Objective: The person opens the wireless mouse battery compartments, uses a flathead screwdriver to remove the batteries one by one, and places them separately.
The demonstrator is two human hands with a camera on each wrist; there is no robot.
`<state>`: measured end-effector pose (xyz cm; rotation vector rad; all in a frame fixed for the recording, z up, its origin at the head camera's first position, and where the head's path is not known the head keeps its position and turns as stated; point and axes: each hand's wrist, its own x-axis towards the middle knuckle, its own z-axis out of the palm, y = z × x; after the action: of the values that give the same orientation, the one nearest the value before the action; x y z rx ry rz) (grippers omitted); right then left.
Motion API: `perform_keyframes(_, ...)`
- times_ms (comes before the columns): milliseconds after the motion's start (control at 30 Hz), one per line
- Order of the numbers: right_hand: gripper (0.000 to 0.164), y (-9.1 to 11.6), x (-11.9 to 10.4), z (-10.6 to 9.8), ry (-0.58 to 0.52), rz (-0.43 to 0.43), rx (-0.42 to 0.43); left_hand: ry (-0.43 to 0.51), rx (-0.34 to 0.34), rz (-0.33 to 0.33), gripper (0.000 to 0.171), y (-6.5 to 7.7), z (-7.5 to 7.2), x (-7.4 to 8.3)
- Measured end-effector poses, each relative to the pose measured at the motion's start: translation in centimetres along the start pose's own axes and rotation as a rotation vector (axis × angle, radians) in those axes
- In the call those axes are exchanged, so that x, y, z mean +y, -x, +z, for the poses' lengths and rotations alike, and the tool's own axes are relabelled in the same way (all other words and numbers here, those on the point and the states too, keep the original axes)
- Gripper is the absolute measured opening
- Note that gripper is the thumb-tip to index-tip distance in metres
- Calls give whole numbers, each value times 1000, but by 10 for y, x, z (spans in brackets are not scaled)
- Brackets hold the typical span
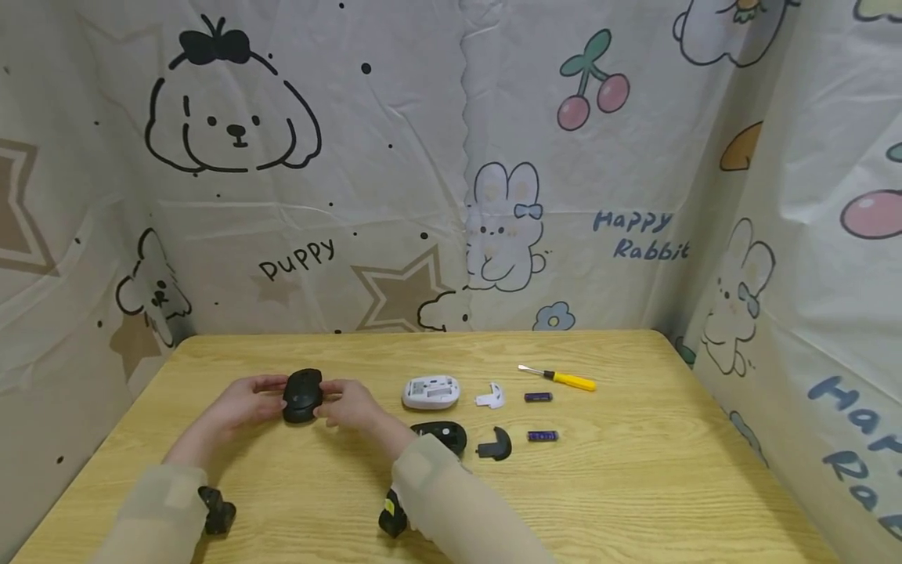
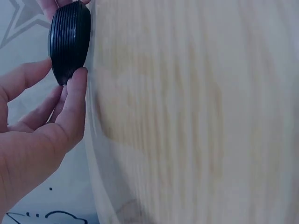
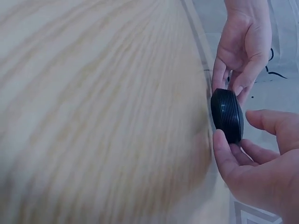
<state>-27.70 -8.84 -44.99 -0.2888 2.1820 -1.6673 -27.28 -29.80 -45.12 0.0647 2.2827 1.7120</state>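
A black computer mouse (image 1: 303, 396) is held between both hands at the left part of the table. My left hand (image 1: 248, 401) grips its left side, thumb and fingers around one end in the left wrist view, where the mouse (image 2: 70, 39) shows a ribbed side. On the opposite end is my right hand (image 1: 350, 404). In the right wrist view the fingers of the right hand (image 3: 261, 179) bear on the mouse (image 3: 227, 115), with the thumb along its upper side. Whether the mouse touches the table is hard to tell.
Right of the hands lie a white mouse (image 1: 431, 393), underside up, and another black mouse (image 1: 447, 435), partly behind the right forearm. Beside them are a white cover (image 1: 492, 396), a black cover (image 1: 497, 445), two batteries (image 1: 539, 397) and a yellow-handled screwdriver (image 1: 572, 381).
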Motion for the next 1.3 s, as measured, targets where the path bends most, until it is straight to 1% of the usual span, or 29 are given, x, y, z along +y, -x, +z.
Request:
perform_keyframes(100, 42, 1, -2, 0, -37, 13, 31, 22, 30, -14, 65, 2, 2, 4)
perform_keyframes(167, 41, 2, -4, -1, -55, 8, 49, 19, 53, -25, 66, 3, 3, 8)
perform_keyframes(267, 41, 5, -9, -3, -80, -7, 59, 3, 71, -21, 66, 5, 5, 14)
perform_keyframes(367, 42, 8, -14, -6, -101, -7, 59, 0, 82, -16, 65, 7, 7, 21)
perform_keyframes(500, 39, 12, -20, -12, -97, 10, 60, -15, 94, -21, 65, 10, 12, 31)
perform_keyframes(733, 39, 19, -32, -29, -144, -4, 11, -28, 127, -24, 67, 13, 20, 49)
perform_keyframes(833, 40, 21, -37, -38, -150, -26, -16, -31, 139, -12, 69, 16, 23, 58)
perform_keyframes(1000, 40, 24, -45, -53, -178, -67, -40, -36, 127, 34, 69, 21, 27, 73)
perform_keyframes(1167, 37, 27, -52, -66, -177, -92, -41, -20, 136, 66, 70, 27, 35, 86)
perform_keyframes(1300, 36, 31, -56, -76, -187, -117, -30, 18, 132, 97, 70, 32, 43, 97)
